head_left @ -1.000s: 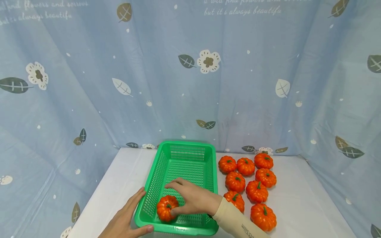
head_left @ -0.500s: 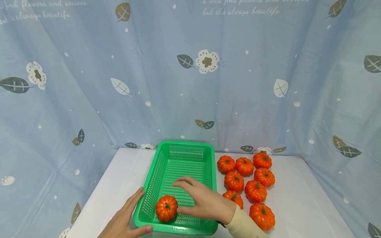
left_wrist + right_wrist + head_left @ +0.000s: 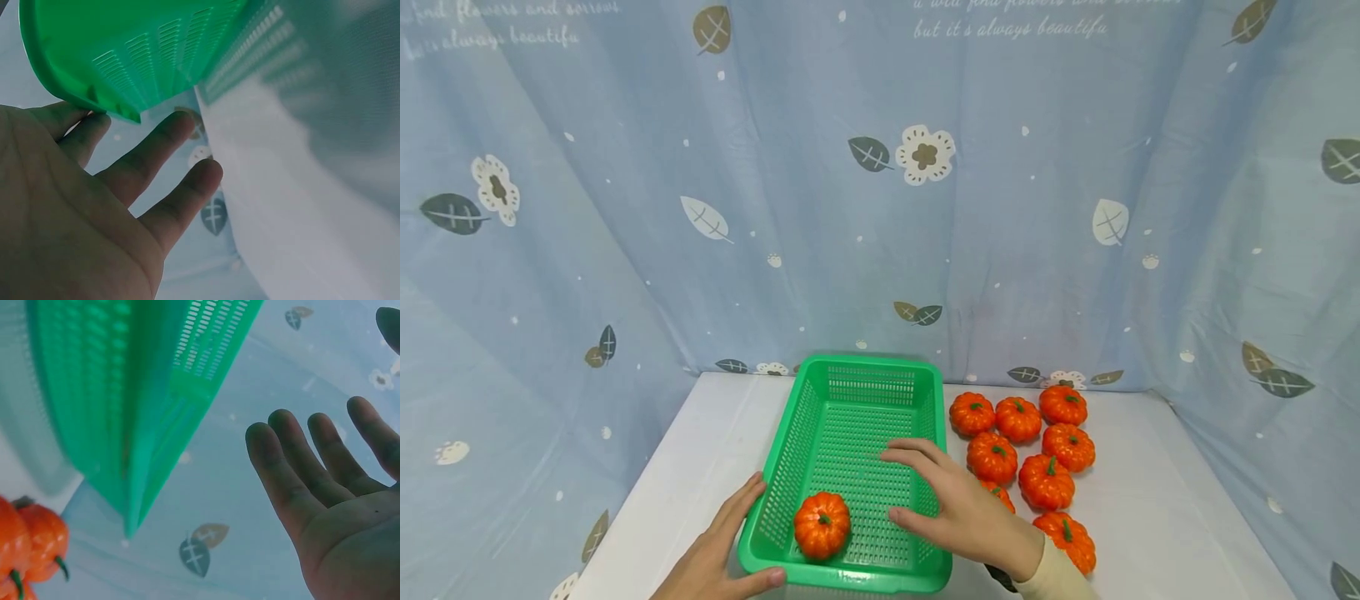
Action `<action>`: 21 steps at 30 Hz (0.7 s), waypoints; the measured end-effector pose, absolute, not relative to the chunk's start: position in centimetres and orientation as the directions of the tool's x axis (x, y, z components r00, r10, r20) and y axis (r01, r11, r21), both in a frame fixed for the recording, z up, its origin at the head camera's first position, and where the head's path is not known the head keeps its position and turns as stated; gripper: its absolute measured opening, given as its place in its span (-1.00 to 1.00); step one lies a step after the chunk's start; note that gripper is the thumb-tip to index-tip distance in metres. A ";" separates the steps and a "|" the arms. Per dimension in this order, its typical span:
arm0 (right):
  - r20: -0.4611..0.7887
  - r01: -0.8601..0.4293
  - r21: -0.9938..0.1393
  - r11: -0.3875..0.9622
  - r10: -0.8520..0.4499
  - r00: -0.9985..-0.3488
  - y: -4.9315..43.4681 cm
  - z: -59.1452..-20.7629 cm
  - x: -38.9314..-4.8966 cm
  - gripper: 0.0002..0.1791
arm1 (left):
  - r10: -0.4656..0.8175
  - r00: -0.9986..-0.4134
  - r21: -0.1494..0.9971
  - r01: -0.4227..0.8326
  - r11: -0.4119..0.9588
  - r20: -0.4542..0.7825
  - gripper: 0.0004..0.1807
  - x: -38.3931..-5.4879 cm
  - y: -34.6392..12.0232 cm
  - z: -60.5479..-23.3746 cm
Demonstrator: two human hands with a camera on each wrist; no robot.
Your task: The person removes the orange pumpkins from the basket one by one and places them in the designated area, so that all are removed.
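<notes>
A small orange pumpkin with a green stem sits inside the green mesh basket, near its front left corner. My left hand lies at that corner, fingers along the left side and thumb over the front rim. In the left wrist view its fingers are stretched out by the basket wall. My right hand is over the basket's right rim, fingers spread and holding nothing. Behind it, one pumpkin on the table is partly hidden.
Several more orange pumpkins stand in loose rows on the white table, right of the basket. A blue patterned curtain hangs behind the table and along its sides.
My right hand has let go of the pumpkin in the basket and drawn back to the right, over the basket's right rim. My left hand has stayed at the corner.
</notes>
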State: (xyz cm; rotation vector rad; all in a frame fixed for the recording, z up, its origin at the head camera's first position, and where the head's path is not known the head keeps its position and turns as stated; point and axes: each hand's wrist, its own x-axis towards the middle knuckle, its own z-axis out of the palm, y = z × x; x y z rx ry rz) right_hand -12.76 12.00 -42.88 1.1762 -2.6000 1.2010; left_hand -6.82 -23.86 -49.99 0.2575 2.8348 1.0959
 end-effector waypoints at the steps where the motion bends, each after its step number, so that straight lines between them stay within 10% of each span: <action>1: 0.343 -0.657 -0.630 0.414 -0.611 -0.713 12.4 -43.0 -12.6 -0.37 | 0.189 -0.982 0.677 0.121 0.726 -0.027 0.17 -6.8 -23.9 -50.0; 21: 0.288 -0.477 -0.601 0.641 -0.383 -0.878 19.5 -45.2 -10.5 -0.31 | 0.194 -0.979 0.696 0.100 0.711 -0.058 0.16 -7.0 -24.0 -50.0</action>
